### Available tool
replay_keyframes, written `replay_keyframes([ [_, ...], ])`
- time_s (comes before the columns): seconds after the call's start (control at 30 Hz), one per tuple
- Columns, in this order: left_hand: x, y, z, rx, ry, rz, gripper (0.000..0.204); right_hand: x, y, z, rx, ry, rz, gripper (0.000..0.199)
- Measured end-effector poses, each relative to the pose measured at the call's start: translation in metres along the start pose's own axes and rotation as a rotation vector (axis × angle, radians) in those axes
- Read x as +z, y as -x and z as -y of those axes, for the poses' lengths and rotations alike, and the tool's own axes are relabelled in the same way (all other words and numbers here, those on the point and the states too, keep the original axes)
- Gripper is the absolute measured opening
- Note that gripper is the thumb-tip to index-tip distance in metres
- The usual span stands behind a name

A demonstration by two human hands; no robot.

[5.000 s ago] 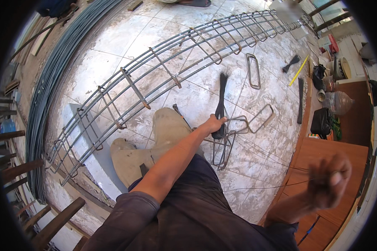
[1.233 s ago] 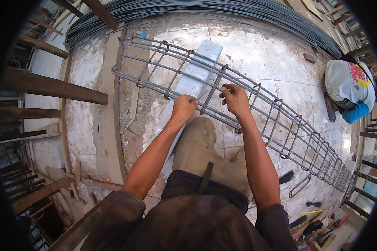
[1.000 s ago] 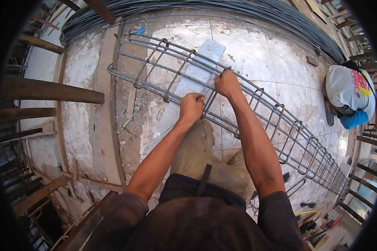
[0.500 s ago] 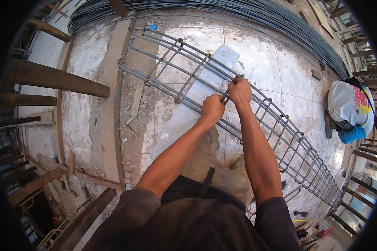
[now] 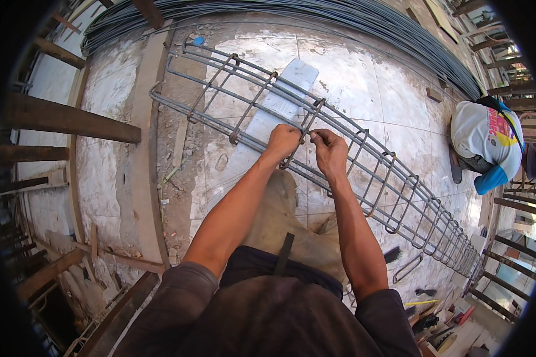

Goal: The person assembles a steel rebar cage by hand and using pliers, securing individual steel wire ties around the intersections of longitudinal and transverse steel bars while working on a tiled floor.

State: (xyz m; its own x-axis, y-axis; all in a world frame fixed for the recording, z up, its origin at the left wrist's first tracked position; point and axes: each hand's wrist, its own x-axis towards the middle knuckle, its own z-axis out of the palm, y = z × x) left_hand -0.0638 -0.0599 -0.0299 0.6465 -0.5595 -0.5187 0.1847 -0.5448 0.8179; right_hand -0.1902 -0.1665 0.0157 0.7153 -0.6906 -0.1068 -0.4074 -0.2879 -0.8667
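Note:
A long cage of steel reinforcing bars (image 5: 265,111) lies aslant across the floor in front of me, with square stirrups spaced along it. My left hand (image 5: 284,141) is closed at a stirrup (image 5: 307,122) near the cage's middle bar, its fingertips on the steel. Just right of that stirrup, my right hand (image 5: 329,150) has thumb and fingers pinched together. Whatever sits in that pinch is too small to make out. A pale flat board (image 5: 298,76) lies under the cage, left of my hands.
Bundled long steel bars (image 5: 363,30) stretch along the far side. At right, a crouching person (image 5: 486,140) in a white shirt with blue sleeves bends over. Timber posts (image 5: 80,116) and a plank (image 5: 149,154) stand at left. A loose bent stirrup (image 5: 408,269) lies near my right arm.
My right hand has come down from the cage's far bars to a pinch beside the stirrup. My left hand stays closed near it. The view has shifted slightly.

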Motion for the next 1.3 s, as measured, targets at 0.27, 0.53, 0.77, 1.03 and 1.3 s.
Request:
replay_keyframes([
  [0.27,0.007,0.006,-0.019,0.093,-0.139,0.027,0.046,-0.011,0.022,-0.017,-0.356,0.422,-0.019,0.013],
  [0.53,0.017,0.022,-0.029,0.098,-0.353,-0.176,0.041,-0.035,0.002,0.011,-0.360,0.675,0.102,0.047],
  [0.77,0.013,0.020,-0.029,0.092,-0.302,-0.142,0.039,-0.003,-0.044,-0.028,-0.070,0.466,0.347,0.039],
  [1.03,0.016,0.017,-0.020,0.106,-0.253,-0.172,0.039,0.005,-0.050,-0.034,-0.240,0.675,0.417,0.022],
  [1.3,0.011,0.018,-0.021,0.114,-0.195,-0.123,0.038,0.000,-0.059,-0.037,-0.233,0.665,0.505,0.027],
])
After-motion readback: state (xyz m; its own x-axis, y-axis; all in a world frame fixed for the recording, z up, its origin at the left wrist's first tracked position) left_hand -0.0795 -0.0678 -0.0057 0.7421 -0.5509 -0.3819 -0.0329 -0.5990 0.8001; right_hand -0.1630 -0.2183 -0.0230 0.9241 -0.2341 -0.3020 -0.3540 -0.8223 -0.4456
